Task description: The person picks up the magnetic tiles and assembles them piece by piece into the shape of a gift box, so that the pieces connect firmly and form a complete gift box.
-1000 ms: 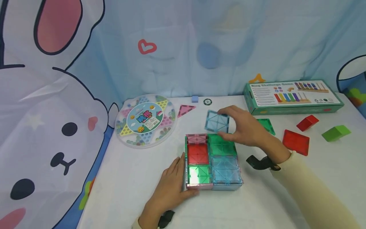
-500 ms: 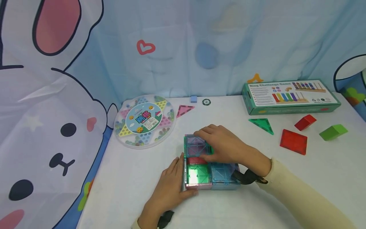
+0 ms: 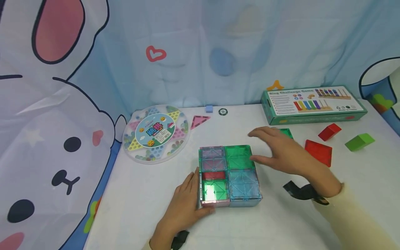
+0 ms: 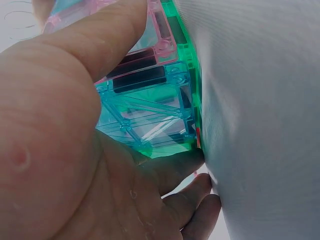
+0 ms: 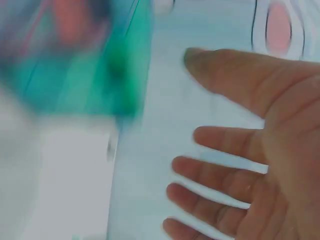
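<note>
A low box of see-through magnetic tiles, blue and green on its right half, stands on the white table. A blue tile lies over its far left part and looks purple there. Below it show a strip of red tile and a shiny green tile. My left hand rests against the box's near left corner, thumb at the front wall, fingers fairly straight along the left side. My right hand hovers just right of the box, fingers spread and holding nothing; the right wrist view is blurred around the tiles.
A round Chinese checkers set lies at the back left, a green game box at the back right. Around them are a pink triangle tile, a small blue block, a red tile, red block and green block.
My right hand carried the blue tile left and down onto the far left of the tile box, let it go and drew back to the right. My left hand stayed put.
</note>
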### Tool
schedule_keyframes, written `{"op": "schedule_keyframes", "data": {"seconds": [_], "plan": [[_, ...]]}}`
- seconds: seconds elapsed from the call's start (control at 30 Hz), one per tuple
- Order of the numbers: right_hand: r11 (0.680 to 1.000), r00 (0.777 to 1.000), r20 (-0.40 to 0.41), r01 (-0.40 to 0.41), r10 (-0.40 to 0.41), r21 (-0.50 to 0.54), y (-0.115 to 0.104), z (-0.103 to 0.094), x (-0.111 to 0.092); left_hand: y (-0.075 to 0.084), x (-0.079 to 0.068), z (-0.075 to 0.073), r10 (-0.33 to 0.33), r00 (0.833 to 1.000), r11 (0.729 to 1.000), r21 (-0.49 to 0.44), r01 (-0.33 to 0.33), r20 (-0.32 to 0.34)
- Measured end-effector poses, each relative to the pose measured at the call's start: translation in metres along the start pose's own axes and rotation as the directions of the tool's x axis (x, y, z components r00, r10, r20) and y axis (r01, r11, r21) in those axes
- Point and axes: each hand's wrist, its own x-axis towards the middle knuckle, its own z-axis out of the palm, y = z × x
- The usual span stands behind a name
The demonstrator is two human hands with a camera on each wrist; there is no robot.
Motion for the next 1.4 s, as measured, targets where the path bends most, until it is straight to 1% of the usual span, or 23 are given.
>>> {"op": "schedule_keyframes", "data": {"seconds": [0.07,0.13,0.17,0.23,0.33,0.4,0.47,0.6,0.63,0.77,0.83,0.87,0.93,0.97,1.03,1.1,1.13,1.2,1.27,1.33,1.4], "plan": [[0.991,0.991,0.024,-0.129,0.13,-0.038,0.029,-0.004,-0.018,0.0,0.0,0.0,-0.001,1.0,1.0,-0.005,0.001,0.0],[0.967,0.968,0.063,-0.238,0.244,-0.088,0.061,-0.003,-0.037,0.0,0.0,0.0,-0.003,1.0,1.0,-0.011,0.003,0.001],[0.954,0.954,0.082,-0.279,0.288,-0.106,0.077,-0.002,-0.046,-0.001,-0.001,0.001,-0.004,1.0,1.0,-0.013,0.004,0.001],[0.93,0.926,0.117,-0.344,0.359,-0.127,0.106,0.002,-0.065,-0.002,-0.001,0.001,-0.005,1.0,1.0,-0.014,0.005,0.001],[0.911,0.897,0.162,-0.396,0.41,-0.112,0.137,0.01,-0.087,-0.004,-0.002,0.002,-0.005,1.0,1.0,-0.016,0.005,-0.003],[0.908,0.892,0.168,-0.411,0.419,-0.083,0.148,0.016,-0.095,-0.005,-0.003,0.003,-0.004,1.0,1.0,-0.011,0.004,-0.01],[0.912,0.9,0.15,-0.404,0.41,-0.069,0.154,0.02,-0.098,-0.006,-0.004,0.003,-0.002,1.0,1.0,-0.008,0.002,-0.02],[0.917,0.916,0.063,-0.39,0.395,-0.085,0.159,0.025,-0.096,-0.007,-0.005,0.002,0.001,0.999,1.0,-0.009,-0.002,-0.033],[0.915,0.916,0.044,-0.393,0.398,-0.098,0.16,0.026,-0.095,-0.007,-0.005,0.001,0.002,0.999,1.0,-0.01,-0.003,-0.033],[0.892,0.898,0.003,-0.436,0.439,-0.121,0.157,0.029,-0.092,-0.006,-0.004,0.001,0.0,1.0,1.0,-0.014,-0.001,-0.024],[0.887,0.896,-0.021,-0.443,0.444,-0.133,0.15,0.028,-0.09,-0.005,-0.004,0.001,0.003,1.0,1.0,-0.017,-0.003,-0.018],[0.889,0.899,-0.036,-0.438,0.437,-0.136,0.144,0.025,-0.089,-0.005,-0.003,0.002,0.005,1.0,1.0,-0.018,-0.005,-0.016],[0.905,0.916,-0.091,-0.4,0.39,-0.145,0.125,0.018,-0.085,-0.005,-0.003,0.002,0.009,1.0,1.0,-0.02,-0.009,-0.014],[0.919,0.927,-0.125,-0.369,0.353,-0.143,0.112,0.014,-0.082,-0.005,-0.002,0.003,0.013,1.0,1.0,-0.019,-0.013,-0.017],[0.953,0.949,-0.19,-0.276,0.25,-0.126,0.08,0.002,-0.074,-0.004,-0.001,0.004,0.016,1.0,1.0,-0.013,-0.017,-0.021],[0.982,0.963,-0.243,-0.149,0.117,-0.116,0.043,-0.006,-0.063,-0.004,0.0,0.005,0.017,1.0,1.0,-0.01,-0.017,-0.024],[0.991,0.967,-0.249,-0.081,0.052,-0.107,0.023,-0.009,-0.058,-0.004,0.0,0.005,0.016,1.0,1.0,-0.009,-0.016,-0.024],[0.994,0.969,-0.235,0.051,-0.072,-0.095,-0.014,-0.01,-0.048,-0.004,0.0,0.005,0.014,1.0,1.0,-0.012,-0.015,-0.02],[0.982,0.965,-0.189,0.169,-0.181,-0.08,-0.047,-0.004,-0.039,-0.004,0.0,0.005,0.017,1.0,1.0,-0.015,-0.017,-0.021],[0.965,0.956,-0.131,0.255,-0.262,-0.066,-0.073,0.006,-0.03,-0.005,0.0,0.005,0.023,0.999,1.0,-0.013,-0.023,-0.029],[0.946,0.942,-0.088,0.318,-0.323,-0.067,-0.09,0.017,-0.021,-0.004,0.001,0.005,0.034,0.999,0.999,-0.003,-0.034,-0.04]]}}
